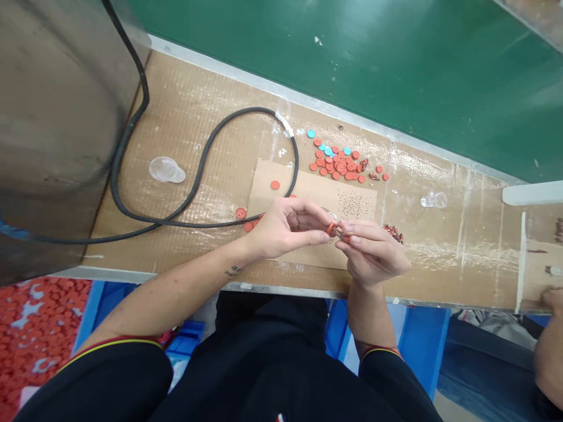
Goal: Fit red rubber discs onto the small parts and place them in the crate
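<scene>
"What are the hands doing?"

"The left hand (290, 230) pinches a red disc (331, 228) between thumb and fingers. The right hand (373, 249) grips a small shiny piece (340, 234) right against it, too small to make out."

"And where is that disc?"

"Between the two sets of fingertips, above a cardboard sheet (314, 193) on the desk (466, 234)."

"What's around them?"

"Tiny specks (357, 203) at 1 o'clock on the sheet, a scatter of red and blue discs (338, 164) at 12, and a heap of little metal bits (394, 234) at 3, just beyond the right hand."

"Further out?"

"A black cable (206, 146) loops at 10. A clear plastic piece (434, 200) lies between 2 and 3. Between 8 and 9 there's a bin full of red discs (48, 334), and between 3 and 4, at the edge, another person's hand (554, 299)."
</scene>
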{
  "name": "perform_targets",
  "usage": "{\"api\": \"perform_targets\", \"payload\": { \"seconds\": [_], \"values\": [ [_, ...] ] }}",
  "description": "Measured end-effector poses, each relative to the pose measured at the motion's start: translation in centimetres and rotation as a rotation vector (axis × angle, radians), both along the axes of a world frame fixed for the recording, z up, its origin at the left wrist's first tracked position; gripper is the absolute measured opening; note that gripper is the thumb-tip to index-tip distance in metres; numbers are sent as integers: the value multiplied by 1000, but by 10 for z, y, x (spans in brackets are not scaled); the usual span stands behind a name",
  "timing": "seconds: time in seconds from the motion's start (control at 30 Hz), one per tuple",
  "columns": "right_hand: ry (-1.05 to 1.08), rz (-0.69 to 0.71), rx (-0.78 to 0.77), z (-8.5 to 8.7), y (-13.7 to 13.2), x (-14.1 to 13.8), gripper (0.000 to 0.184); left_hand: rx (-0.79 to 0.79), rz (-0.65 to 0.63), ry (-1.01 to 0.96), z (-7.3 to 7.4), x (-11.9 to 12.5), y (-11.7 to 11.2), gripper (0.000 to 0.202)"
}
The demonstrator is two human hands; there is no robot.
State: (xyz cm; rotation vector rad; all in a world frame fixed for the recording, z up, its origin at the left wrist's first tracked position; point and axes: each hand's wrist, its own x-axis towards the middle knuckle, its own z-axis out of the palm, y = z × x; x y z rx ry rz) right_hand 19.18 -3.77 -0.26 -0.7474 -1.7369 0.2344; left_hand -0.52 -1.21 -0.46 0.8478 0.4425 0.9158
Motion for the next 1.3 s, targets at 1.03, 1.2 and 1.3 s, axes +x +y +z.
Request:
{"api": "perform_targets", "payload": {
  "seconds": [1.03,1.2,1.3],
  "values": [
    [0,11,-40,1,-1,0,25,45,68,34,0,1,-3,20],
    [24,15,-51,1,0,-1,23,84,104,-2,0,2,-2,12],
    [41,30,-49,2,1,-3,24,98,110,2,1,2,-3,11]
  ]
}}
